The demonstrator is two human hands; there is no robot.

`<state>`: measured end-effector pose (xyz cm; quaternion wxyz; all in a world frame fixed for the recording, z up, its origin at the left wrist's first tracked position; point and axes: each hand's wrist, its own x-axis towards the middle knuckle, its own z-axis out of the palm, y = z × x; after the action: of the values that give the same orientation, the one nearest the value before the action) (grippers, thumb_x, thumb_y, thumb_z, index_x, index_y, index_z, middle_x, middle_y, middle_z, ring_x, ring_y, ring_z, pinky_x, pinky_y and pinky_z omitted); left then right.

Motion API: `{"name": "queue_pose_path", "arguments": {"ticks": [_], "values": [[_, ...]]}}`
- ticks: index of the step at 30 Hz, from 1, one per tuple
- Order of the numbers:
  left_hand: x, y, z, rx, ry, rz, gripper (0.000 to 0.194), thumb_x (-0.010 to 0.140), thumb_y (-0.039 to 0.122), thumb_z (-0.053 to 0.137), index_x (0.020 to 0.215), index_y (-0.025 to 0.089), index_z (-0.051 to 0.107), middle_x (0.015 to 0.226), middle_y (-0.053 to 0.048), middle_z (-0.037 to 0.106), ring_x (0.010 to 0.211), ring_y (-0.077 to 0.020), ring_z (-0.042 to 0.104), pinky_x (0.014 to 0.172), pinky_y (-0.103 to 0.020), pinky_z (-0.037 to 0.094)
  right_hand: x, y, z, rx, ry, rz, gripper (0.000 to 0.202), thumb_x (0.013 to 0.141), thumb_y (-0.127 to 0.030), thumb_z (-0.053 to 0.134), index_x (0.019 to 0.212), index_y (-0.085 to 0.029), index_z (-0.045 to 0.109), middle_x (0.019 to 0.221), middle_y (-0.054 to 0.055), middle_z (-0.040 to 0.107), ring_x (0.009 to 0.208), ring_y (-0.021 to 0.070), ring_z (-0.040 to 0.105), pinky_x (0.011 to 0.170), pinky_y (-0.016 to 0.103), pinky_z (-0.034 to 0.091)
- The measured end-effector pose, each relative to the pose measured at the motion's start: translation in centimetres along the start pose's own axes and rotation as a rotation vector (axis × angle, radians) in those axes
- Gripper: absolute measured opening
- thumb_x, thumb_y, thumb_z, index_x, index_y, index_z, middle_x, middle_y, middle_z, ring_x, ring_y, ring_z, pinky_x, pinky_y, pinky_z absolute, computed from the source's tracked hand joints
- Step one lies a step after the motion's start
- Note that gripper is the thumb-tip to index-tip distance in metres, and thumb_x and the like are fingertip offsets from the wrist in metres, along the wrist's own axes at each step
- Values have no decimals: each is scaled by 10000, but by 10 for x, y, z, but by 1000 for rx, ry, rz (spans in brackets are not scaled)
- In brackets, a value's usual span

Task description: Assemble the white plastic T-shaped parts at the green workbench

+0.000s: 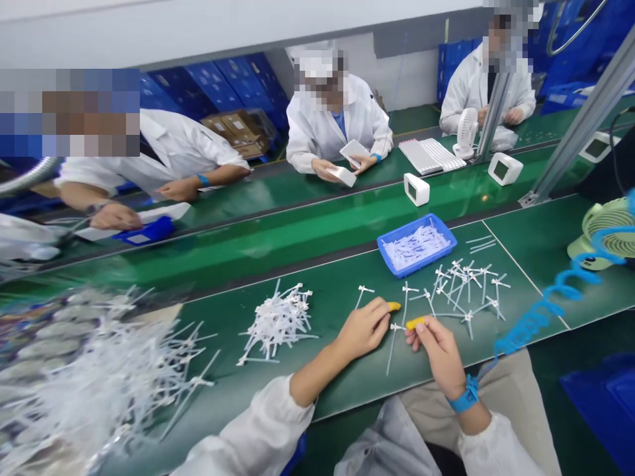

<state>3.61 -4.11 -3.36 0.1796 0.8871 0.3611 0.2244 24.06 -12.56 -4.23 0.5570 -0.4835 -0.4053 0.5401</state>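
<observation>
A thin white strip [390, 355] with a small clip near its upper end lies on the green table [342, 390] between the person's hands. The right hand [440, 347] is just beside that clip, its thumb against the forefinger in a yellow finger cover [415, 323]; whether they pinch anything cannot be told. The left hand [366, 327] is bent over the table, yellow-tipped forefinger pointing right, its grip also unclear. More clipped strips [467, 316] lie scattered to the right, below a blue tray [417, 268] of plain strips. To the left are a small heap [278, 322] and a larger heap [114, 377]. Beyond the tray, white devices [417, 190] stand along a belt [280, 233], with three co-workers in white coats across it.
</observation>
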Motion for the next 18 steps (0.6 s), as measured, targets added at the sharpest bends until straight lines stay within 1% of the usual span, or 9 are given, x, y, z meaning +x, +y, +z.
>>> {"name": "queue_pose_path", "arguments": {"ticks": [3,4,6,9,10,12,14,15,18], "values": [[-4,-5,1,-45,-80,150,341,977,92,456,1183,225,693,1173,-91,703,1003,-199,707,860,-286,563,1,-9,-1,-77,2,-48,387,1058,-569,625,946,-227,766,856,62,767,762,219,690,728,347,564],[-5,-6,2,-35,-112,196,330,957,81,468,1147,226,695,1188,-92,701,1023,-207,701,889,-300,562,4,-15,0,-127,12,-92,343,1066,-534,623,995,-233,770,897,69,777,816,236,710,770,364,573],[-5,-7,5,18,-169,251,290,946,82,506,1114,230,691,1186,-89,700,1040,-223,686,920,-325,557,17,-31,2,-274,39,-236,263,1080,-452,604,1097,-247,769,1011,92,788,960,276,725,886,418,575],[-3,-6,9,86,-213,260,253,965,108,553,1148,231,677,1189,-82,698,1045,-233,672,927,-340,555,54,-57,10,-571,69,-501,245,1089,-341,538,1144,-260,763,1118,116,771,1115,315,680,1037,494,516],[-3,-6,10,93,-214,253,247,967,114,560,1154,229,673,1194,-80,697,1042,-232,670,927,-341,554,69,-63,14,-666,58,-564,253,1086,-312,521,1137,-260,763,1130,117,767,1145,319,664,1069,502,496],[-2,-5,11,97,-212,249,251,972,123,563,1173,227,671,1200,-77,697,1034,-228,670,923,-341,552,100,-69,21,-829,11,-645,271,1076,-260,491,1097,-247,760,1149,115,767,1181,314,644,1114,492,462],[-3,-3,11,100,-206,251,239,981,136,561,1175,224,670,1185,-74,700,1014,-224,671,910,-343,548,127,-67,28,-978,-41,-661,273,1063,-216,480,1013,-228,748,1112,112,773,1145,302,644,1129,468,434],[-3,-3,11,104,-204,255,220,987,147,561,1164,221,669,1176,-72,702,1002,-223,671,900,-345,546,137,-63,32,-1052,-63,-638,270,1062,-203,479,985,-220,737,1070,110,776,1097,294,651,1106,449,433],[-4,-2,12,124,-206,257,148,1012,184,562,1117,216,661,1153,-69,704,976,-223,669,861,-351,540,154,-49,39,-1258,-66,-503,264,1080,-201,482,935,-204,702,926,98,764,924,266,657,948,383,436]]}}
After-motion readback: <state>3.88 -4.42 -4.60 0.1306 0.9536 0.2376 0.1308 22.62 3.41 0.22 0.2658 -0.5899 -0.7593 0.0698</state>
